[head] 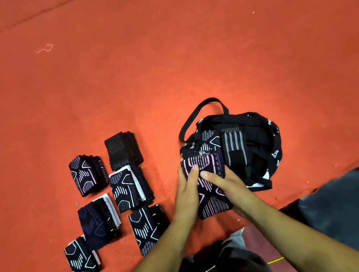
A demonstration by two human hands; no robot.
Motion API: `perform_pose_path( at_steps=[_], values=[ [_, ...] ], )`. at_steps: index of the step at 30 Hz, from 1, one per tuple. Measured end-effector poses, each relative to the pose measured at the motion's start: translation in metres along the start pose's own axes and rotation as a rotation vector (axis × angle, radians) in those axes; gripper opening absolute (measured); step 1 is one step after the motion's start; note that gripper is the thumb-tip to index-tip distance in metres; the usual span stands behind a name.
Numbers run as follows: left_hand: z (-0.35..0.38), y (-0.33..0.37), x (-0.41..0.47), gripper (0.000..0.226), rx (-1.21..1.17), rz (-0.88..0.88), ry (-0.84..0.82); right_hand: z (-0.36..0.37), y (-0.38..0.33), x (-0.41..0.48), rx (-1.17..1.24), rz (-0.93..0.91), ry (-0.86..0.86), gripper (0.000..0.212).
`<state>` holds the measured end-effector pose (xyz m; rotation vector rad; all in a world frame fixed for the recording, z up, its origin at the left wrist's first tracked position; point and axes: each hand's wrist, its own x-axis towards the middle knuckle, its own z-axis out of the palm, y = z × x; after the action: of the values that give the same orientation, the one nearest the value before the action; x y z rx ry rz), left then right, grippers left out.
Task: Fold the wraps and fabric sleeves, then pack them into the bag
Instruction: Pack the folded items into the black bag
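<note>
While both hands close on one folded sleeve [214, 202], only the thumbs lie in plain sight on its patterned top. The left hand [187, 190] clasps the near-left edge and the right hand [225, 183] the right edge, and the other fingers are hidden under or behind the cloth. The sleeve is held just beside the bag [275, 143], its far end overlapping the bag's near-left rim; whether it touches the rim cannot be told. The black bag stands open on the red desk [163, 57], one handle [202, 105] looping out at the back. Inside it a striped wrap [233, 146] and a patterned piece [209, 141] show, while the rest of the interior is too dark to make out. Left of the hands, six folded piles rest on the desk: a plain dark one [123, 150] farthest back and five patterned ones, of which the nearest right pile [148, 227] is partly covered by the left forearm. At the lower right, a dark seat [355, 214] is cut off by the frame's edge.
</note>
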<state>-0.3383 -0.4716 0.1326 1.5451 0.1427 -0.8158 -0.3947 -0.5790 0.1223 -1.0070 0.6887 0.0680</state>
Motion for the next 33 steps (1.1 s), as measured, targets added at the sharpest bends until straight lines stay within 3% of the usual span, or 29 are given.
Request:
perform_pose_path(
  at_steps=[4,8,12,15,17,22,25,27,33],
  values=[
    [0.017,0.011,0.029,0.048,0.094,0.102,-0.044,-0.033,-0.028,0.006,-0.015,-0.049,0.016,0.056],
    [0.012,-0.002,0.085,0.033,0.477,0.053,0.259,-0.063,-0.049,0.026,0.029,-0.042,0.128,0.039],
    [0.021,-0.01,0.124,0.054,0.66,-0.049,0.079,-0.083,-0.053,0.055,0.015,-0.016,0.166,0.038],
    [0.024,-0.018,0.142,0.038,0.809,0.001,0.052,-0.084,-0.048,0.074,0.019,0.013,0.144,0.034],
    [0.021,-0.022,0.149,0.029,0.806,0.015,0.102,-0.08,-0.042,0.084,0.042,0.051,0.126,0.031],
    [0.014,-0.013,0.144,0.016,0.479,-0.07,0.228,-0.07,-0.021,0.106,-0.047,0.137,0.155,0.043],
    [0.01,-0.01,0.135,0.022,0.4,-0.07,0.222,-0.073,-0.015,0.114,-0.101,0.128,0.217,0.052],
    [0.008,-0.009,0.13,0.012,0.338,-0.073,0.214,-0.073,-0.015,0.116,-0.163,0.12,0.236,0.051],
    [0.013,0.008,0.143,0.03,0.731,0.108,0.14,-0.067,-0.01,0.124,-0.306,0.061,0.208,0.056]
  ],
)
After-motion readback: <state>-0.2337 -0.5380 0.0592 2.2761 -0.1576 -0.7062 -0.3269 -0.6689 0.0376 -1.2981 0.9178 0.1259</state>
